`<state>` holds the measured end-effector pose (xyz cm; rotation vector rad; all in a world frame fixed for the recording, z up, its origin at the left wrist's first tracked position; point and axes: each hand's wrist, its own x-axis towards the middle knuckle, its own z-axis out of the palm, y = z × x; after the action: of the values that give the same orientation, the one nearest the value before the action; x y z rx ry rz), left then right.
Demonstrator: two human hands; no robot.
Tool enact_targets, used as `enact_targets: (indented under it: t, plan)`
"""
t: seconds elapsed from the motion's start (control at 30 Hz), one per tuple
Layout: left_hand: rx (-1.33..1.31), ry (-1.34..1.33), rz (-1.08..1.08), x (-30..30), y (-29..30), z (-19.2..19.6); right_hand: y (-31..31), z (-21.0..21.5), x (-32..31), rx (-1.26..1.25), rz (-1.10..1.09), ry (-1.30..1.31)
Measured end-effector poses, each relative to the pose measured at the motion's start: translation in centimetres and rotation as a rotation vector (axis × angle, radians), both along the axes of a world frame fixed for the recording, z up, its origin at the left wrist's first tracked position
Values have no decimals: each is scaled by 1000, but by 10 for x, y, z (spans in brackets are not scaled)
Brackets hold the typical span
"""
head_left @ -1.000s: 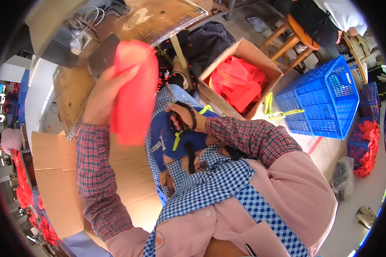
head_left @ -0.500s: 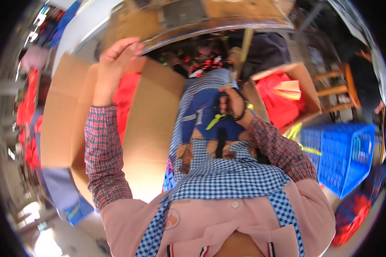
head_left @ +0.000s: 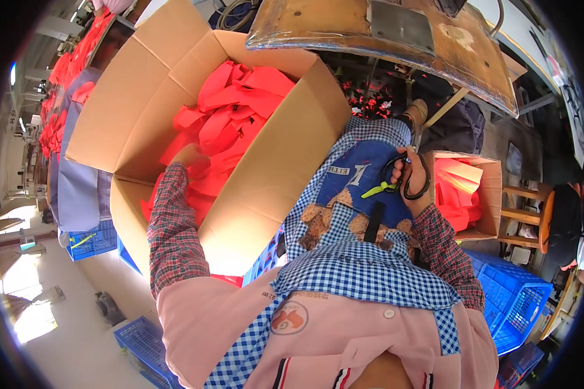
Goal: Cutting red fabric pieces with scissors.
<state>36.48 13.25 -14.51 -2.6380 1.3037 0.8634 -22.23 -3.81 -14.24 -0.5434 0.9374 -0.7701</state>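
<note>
My left hand [head_left: 193,159] is down inside a large open cardboard box [head_left: 272,175], at a heap of red cloth pieces [head_left: 243,97]. It is smeared by motion and its fingers are partly lost against the red, so I cannot see whether they grip a piece. On my lap, over the blue checked apron [head_left: 363,272], my right hand [head_left: 414,174] is closed round black-handled scissors [head_left: 392,174]. A yellow-green strip [head_left: 374,190] hangs at the handles. The scissor blades are mostly hidden by the hand.
A worn wooden worktable [head_left: 331,29] crosses the front, with red scraps [head_left: 370,104] on the floor beneath. At my right stand a smaller cardboard box [head_left: 490,194] of red cloth, a wooden chair [head_left: 544,217] and a blue crate [head_left: 509,298]. More blue crates [head_left: 143,343] stand lower left.
My left hand has gone from above the large box down into its red cloth. The view has swung left, showing more of that box. My right hand still holds the scissors.
</note>
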Motion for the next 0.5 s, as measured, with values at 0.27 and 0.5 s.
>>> enact_targets:
  t: [0.27, 0.5]
  plan:
    - [-258, -282, -26, -24, -45, 134, 4, 6, 2, -21, -40, 26]
    - [-801, 1046, 386, -164, -94, 207, 25, 35, 29, -426, 6, 238]
